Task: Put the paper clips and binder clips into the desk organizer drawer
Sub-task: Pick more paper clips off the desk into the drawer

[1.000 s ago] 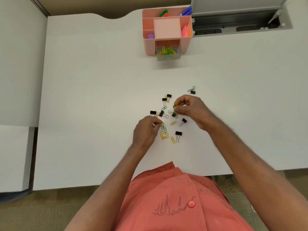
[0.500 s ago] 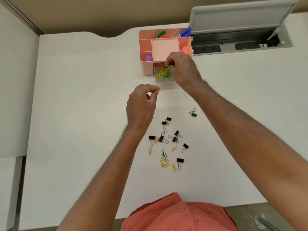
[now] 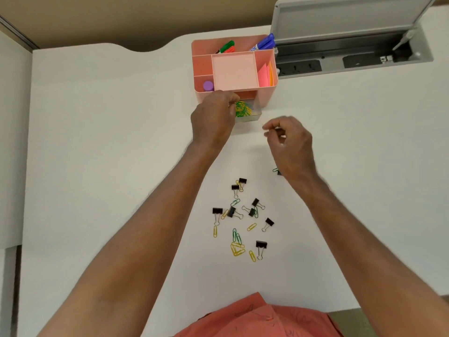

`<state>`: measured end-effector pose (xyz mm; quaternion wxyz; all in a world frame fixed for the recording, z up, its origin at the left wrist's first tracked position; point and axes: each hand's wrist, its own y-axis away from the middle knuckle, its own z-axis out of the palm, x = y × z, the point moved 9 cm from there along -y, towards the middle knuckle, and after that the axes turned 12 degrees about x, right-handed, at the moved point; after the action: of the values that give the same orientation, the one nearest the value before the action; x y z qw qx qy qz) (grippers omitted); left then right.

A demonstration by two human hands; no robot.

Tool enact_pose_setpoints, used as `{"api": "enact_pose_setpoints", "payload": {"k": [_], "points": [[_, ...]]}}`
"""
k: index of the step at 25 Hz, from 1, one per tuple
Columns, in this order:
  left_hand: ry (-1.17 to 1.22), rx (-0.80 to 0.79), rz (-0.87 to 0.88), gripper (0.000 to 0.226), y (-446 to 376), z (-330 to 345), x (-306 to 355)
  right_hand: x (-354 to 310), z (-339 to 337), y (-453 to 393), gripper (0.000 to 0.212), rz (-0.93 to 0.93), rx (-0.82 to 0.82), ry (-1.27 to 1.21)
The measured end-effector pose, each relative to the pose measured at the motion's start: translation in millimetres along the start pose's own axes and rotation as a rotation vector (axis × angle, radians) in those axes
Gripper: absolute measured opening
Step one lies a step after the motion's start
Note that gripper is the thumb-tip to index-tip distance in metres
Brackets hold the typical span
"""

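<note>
1. We saw a white desk [image 3: 97, 166] from above, with a pink desk organizer [image 3: 266, 93] at its far side and its small clear drawer [image 3: 255, 114] pulled open toward us.
2. Yellow and green paper clips already lay heaped in the drawer [image 3: 243, 110].
3. Our left hand [image 3: 213, 120] hung over the drawer's left part, fingers bunched at the heap. We could not tell whether it pinched a clip or had let go, as the fingertips hid it.
4. Our right hand [image 3: 290, 142] hovered just right of the drawer, above the desk, fingers curled loosely with thumb and forefinger near each other. It was blurred, and we saw nothing in it.
5. Well nearer to us, a loose scatter remained: black binder clips [image 3: 217, 211] and coloured paper clips [image 3: 237, 249]. One more clip peeked out from under the right wrist [image 3: 275, 170].
6. To do this drop well, we judged the left fingers should open only when fully over the drawer, low to the heap, so nothing bounced onto the desk.
7. We judged the drawer small and partly covered by the hand, so one hand at a time suited it best.
8. Binder clips, being bulkier, would likely need placing rather than tossing.
</note>
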<state>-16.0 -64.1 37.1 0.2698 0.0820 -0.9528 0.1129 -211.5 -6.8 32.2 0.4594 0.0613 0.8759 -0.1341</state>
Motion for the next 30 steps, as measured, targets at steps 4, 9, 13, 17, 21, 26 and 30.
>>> {"api": "enact_pose_setpoints", "payload": {"k": [4, 9, 13, 17, 21, 26, 30], "points": [[0.068, 0.058, 0.088, 0.024, 17, -11, 4, 28, -15, 48, 0.024, 0.088, -0.054, 0.001], [0.245, -0.070, 0.052, 0.016, 119, -9, -13, 38, -13, 121, 0.021, 0.074, -0.255, 0.113], [0.210, -0.241, -0.020, 0.017, 220, -1, -38, 28, -10, 164, 0.016, -0.073, -0.372, 0.239], [0.103, -0.474, 0.047, 0.049, 286, 8, -56, 23, -8, 199, 0.033, -0.202, -0.500, 0.364], [-0.039, -0.548, 0.184, 0.077, 301, 16, -55, 34, 2, 227, 0.091, -0.326, -0.697, 0.601], [-0.007, -0.480, 0.135, 0.042, 288, 16, -50, 38, 8, 233, 0.086, -0.330, -0.639, 0.653], [-0.046, -0.456, 0.123, 0.015, 285, 16, -48, 29, 11, 228, 0.059, -0.352, -0.551, 0.632]]}}
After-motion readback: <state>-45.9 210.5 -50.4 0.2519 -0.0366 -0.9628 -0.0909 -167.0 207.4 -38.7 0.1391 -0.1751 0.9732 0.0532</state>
